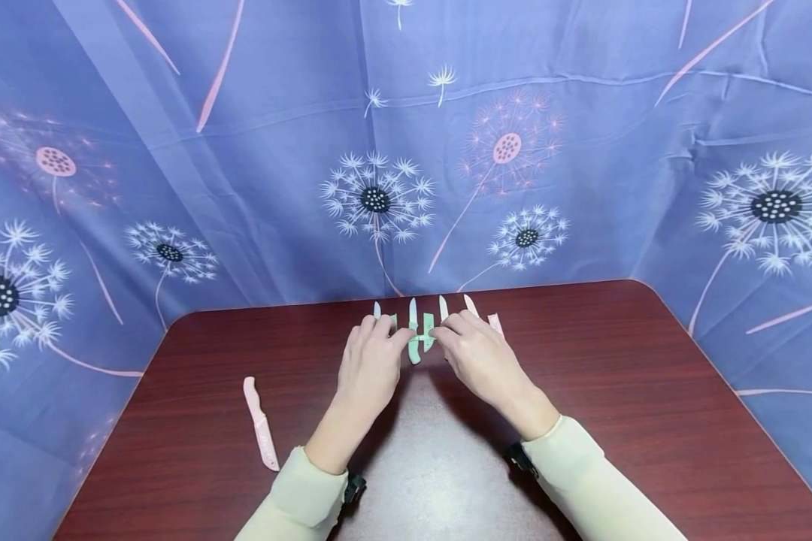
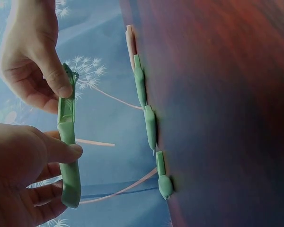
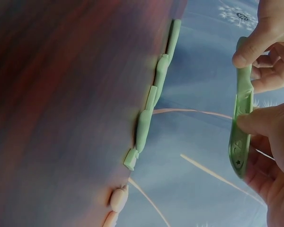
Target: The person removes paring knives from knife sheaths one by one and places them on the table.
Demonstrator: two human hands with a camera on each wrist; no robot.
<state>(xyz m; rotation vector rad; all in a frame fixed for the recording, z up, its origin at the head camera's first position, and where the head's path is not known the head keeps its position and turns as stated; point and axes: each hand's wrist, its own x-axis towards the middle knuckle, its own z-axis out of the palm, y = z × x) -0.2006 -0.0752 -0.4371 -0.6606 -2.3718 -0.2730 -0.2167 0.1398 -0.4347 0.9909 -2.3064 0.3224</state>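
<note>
My left hand (image 1: 372,357) grips the green handle (image 2: 70,165) of a knife, thumb along its side. With my right hand (image 1: 483,361) I pinch the green sheath (image 3: 240,137), which meets that handle end to end; the blade between them is out of sight. The held knife shows in the head view only as a thin green strip between my fingertips. Behind it on the table lies a green knife (image 1: 414,352) with a bare blade, beside a loose green sheath (image 1: 428,323). My fingers partly cover further knives in the row.
More bare blades (image 1: 471,304) point toward the back edge of the brown table (image 1: 649,421). A pink sheath (image 1: 495,324) lies right of my right hand. Out to the left is a pink knife (image 1: 260,424) in its sheath. A blue dandelion-print curtain (image 1: 277,188) hangs behind the table.
</note>
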